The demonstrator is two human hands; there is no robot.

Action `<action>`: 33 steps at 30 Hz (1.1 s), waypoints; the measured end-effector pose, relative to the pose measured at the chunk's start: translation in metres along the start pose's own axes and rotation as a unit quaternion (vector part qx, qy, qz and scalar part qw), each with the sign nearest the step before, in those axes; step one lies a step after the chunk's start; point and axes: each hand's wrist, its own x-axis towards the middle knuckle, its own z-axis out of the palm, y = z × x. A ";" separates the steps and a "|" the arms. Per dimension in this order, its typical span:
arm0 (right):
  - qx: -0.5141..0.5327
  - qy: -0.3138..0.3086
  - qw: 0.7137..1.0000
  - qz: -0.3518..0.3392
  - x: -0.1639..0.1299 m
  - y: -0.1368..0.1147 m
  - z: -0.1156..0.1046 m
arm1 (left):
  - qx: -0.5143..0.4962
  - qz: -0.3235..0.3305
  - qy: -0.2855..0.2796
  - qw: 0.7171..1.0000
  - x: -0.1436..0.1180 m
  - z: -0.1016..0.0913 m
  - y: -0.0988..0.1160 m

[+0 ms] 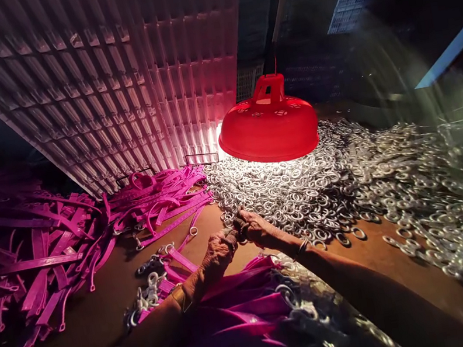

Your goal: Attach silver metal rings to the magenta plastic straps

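Observation:
My left hand and my right hand meet just in front of the lamp, fingers closed and almost touching. Dark wraps seem to cover some fingertips. Whatever is pinched between them is too small and hidden to make out. Right behind the hands spreads a big heap of silvery metal rings and clips. Below my forearms lies a bunch of magenta straps with metal fittings at their right ends. Beside my left hand, a few more metal clips are attached to pink straps.
A red lamp hangs low over the rings, lighting them brightly. Loose magenta straps are piled at the left, with more straps farther back. A ribbed translucent panel stands behind. The brown work surface shows between piles.

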 end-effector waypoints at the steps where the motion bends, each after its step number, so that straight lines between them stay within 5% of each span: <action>1: -0.012 0.020 1.000 -0.018 0.002 -0.003 -0.001 | 0.000 0.004 -0.003 1.000 0.001 -0.001 -0.001; 4: -0.100 0.022 0.992 -0.076 0.004 -0.016 -0.008 | -0.011 -0.013 -0.014 1.000 0.004 -0.006 0.005; 7: -0.182 -0.058 0.978 -0.089 -0.013 -0.035 -0.016 | -0.025 -0.064 -0.014 0.998 -0.002 -0.008 0.028; 11: -0.275 -0.073 0.950 -0.125 -0.069 -0.059 -0.016 | 0.022 -0.122 -0.071 0.990 -0.031 -0.007 0.071; 14: -0.292 -0.073 0.948 -0.098 -0.118 -0.072 -0.007 | 0.063 -0.147 -0.149 0.976 -0.059 -0.002 0.084; 17: -0.303 -0.065 0.950 -0.025 -0.152 -0.081 0.006 | 0.027 -0.166 -0.199 0.965 -0.085 0.006 0.073; 24: -0.231 -0.088 0.969 0.023 -0.182 -0.077 0.025 | -0.072 -0.176 -0.186 0.964 -0.131 0.019 0.035; 33: -0.137 -0.088 0.986 0.038 -0.187 -0.062 0.039 | -0.131 -0.133 -0.148 0.971 -0.152 0.027 0.034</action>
